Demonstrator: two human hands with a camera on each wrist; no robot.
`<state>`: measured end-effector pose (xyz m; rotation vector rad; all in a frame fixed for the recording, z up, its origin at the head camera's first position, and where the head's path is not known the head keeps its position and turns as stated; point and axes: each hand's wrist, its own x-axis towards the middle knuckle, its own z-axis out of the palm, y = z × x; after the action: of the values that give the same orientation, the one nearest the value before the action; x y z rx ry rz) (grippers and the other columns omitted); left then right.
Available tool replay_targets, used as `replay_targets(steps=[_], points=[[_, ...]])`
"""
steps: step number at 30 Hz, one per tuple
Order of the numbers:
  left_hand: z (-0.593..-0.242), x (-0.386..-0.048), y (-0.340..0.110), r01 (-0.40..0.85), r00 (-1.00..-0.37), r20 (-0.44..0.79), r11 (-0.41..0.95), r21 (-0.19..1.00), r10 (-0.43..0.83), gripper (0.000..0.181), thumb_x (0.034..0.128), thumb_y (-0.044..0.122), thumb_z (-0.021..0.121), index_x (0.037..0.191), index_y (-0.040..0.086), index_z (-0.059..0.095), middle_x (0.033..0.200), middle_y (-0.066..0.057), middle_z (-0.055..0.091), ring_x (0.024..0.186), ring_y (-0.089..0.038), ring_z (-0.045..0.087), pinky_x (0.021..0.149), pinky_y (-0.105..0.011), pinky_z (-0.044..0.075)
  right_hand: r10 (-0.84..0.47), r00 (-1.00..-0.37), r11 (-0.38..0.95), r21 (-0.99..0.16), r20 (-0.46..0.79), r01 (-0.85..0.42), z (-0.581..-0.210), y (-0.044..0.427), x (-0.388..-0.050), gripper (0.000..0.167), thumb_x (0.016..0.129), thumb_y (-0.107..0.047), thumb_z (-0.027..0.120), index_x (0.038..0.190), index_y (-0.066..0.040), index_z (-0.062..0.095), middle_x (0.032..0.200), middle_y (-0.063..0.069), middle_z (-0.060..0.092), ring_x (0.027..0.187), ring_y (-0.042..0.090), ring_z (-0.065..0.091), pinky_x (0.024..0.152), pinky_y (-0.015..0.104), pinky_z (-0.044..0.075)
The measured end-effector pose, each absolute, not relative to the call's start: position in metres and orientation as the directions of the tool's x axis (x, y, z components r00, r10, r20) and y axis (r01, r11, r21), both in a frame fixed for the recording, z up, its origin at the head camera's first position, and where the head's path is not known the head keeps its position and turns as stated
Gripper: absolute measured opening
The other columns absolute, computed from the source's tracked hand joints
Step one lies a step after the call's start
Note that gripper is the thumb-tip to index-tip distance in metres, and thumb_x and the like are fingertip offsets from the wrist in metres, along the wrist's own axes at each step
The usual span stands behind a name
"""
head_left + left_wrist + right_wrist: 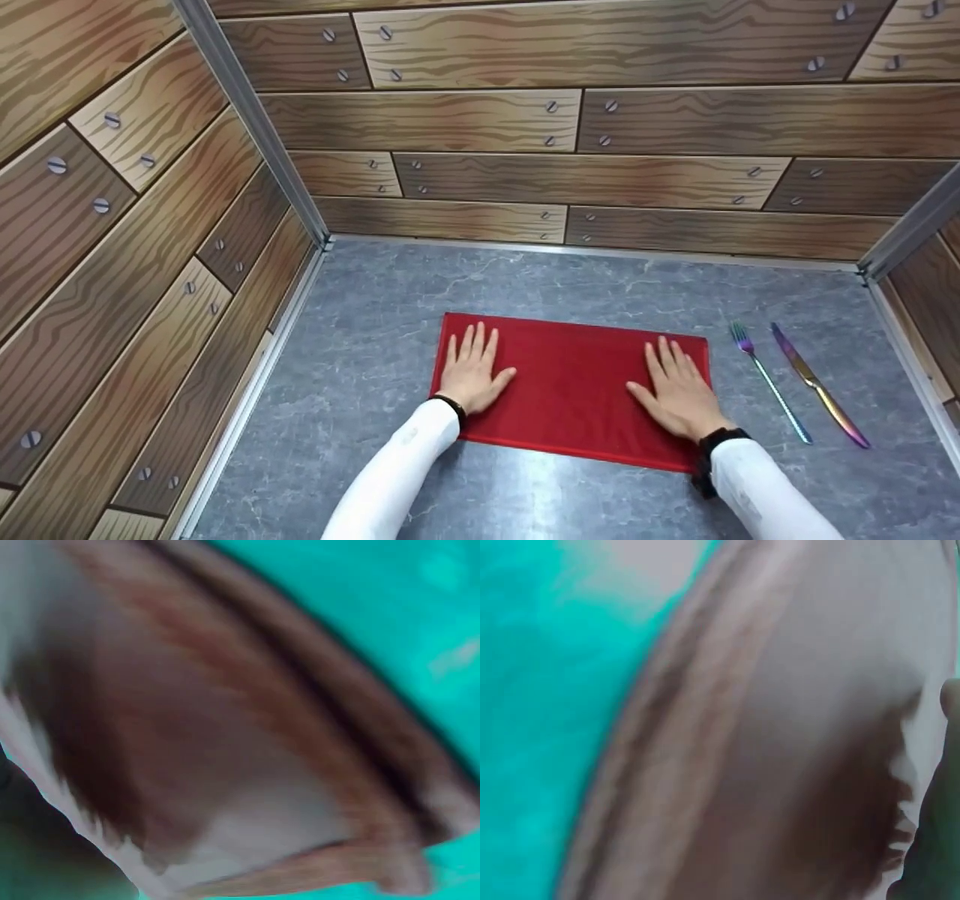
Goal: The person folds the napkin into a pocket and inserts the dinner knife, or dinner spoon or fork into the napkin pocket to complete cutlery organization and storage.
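A folded red cloth (566, 390) lies flat on the grey surface in the head view. On its left part rests my left hand (471, 376), palm down with fingers straight and thumb spread. My right hand (681, 396) lies the same way on the right part, thumb pointing inward. Both wrist views are close, blurred and oddly coloured. They show layered edges of the cloth, brownish grey in the left wrist view (225, 712) and in the right wrist view (735, 727).
To the right of the cloth lie a shiny multicoloured fork (769, 382) and, beyond it, a knife (817, 386). Walls with a wood-plank pattern (480, 120) enclose the grey marbled surface (375, 285) at the back and both sides, with metal strips along their lower edges.
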<state>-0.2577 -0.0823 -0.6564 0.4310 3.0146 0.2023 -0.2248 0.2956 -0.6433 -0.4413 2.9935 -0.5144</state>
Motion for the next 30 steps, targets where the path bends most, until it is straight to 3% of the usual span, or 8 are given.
replay_targets(steps=[10,20,30], points=[[-0.669,-0.26,-0.09,0.242,-0.963,-0.071,0.949,0.202,0.26,0.082,0.1018,0.071,0.028,0.166,0.021,0.015,0.172,-0.009,0.008,0.156,-0.035,0.001,0.123,-0.059,0.0,-0.253,-0.967,0.899,-0.376,-0.029,-0.224,-0.653,0.31,-0.224,0.089,0.104,-0.059,0.043,0.161,0.005,0.018,0.165,0.032,0.007,0.151,0.053,0.002,0.122,0.062,0.001],[-0.672,-0.266,-0.095,0.231,-0.951,-0.154,0.947,0.225,0.268,0.084,0.1009,0.072,0.026,0.166,0.022,0.009,0.172,-0.008,-0.001,0.156,-0.035,-0.006,0.122,-0.058,-0.006,-0.256,-0.966,0.889,-0.401,-0.031,-0.223,-0.655,0.31,-0.223,0.089,0.104,-0.059,0.044,0.161,0.004,0.017,0.166,0.032,0.005,0.151,0.052,-0.001,0.122,0.06,-0.002],[-0.672,-0.265,-0.095,0.228,-0.949,-0.168,0.948,0.222,0.267,0.085,0.1007,0.072,0.027,0.166,0.022,0.008,0.172,-0.009,-0.001,0.156,-0.035,-0.007,0.122,-0.059,-0.006,-0.253,-0.967,0.894,-0.385,-0.019,-0.227,-0.654,0.309,-0.223,0.087,0.105,-0.057,0.046,0.161,0.005,0.018,0.165,0.033,0.005,0.151,0.053,0.001,0.122,0.061,0.002]])
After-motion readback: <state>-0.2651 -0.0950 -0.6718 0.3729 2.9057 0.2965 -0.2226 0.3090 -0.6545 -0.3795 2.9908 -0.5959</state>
